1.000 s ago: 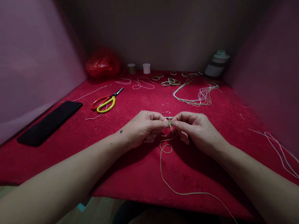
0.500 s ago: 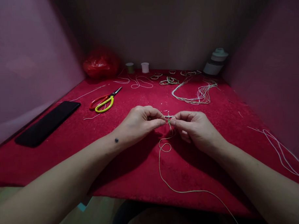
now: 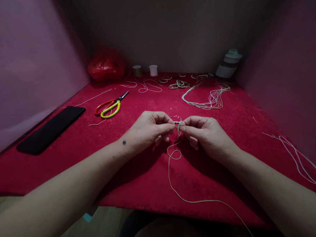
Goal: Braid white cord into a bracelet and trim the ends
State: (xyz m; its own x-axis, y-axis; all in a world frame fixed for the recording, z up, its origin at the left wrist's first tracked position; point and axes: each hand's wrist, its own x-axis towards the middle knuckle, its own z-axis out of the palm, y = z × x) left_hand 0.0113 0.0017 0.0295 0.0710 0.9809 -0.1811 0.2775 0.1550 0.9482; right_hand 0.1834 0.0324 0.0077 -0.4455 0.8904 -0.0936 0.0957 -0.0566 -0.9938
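Note:
Between my two hands is a small knotted cord bracelet (image 3: 178, 126), green where the knots show and white along its back part. My left hand (image 3: 153, 127) pinches at its left side, thumb against forefinger, apparently on a thin cord end. My right hand (image 3: 205, 132) grips the green knots from the right between thumb and forefinger. From the knots a long olive cord (image 3: 169, 174) trails down with one loop and runs over the table's front edge at the lower right. The fingertips hide part of the knotting.
Red-and-yellow scissors (image 3: 110, 107) and a black phone (image 3: 51, 129) lie left on the red cloth (image 3: 135, 187). Behind are a red plastic bag (image 3: 106, 66), two thread spools (image 3: 153, 70), finished braided loops (image 3: 179, 84), a cord bundle (image 3: 210, 103) and a bottle (image 3: 228, 64). White cords (image 3: 296, 158) lie right.
My left fingers have shifted slightly, with the lower ones now showing below the thumb. The green knots have turned a little in my right fingers. The trailing cord has barely moved.

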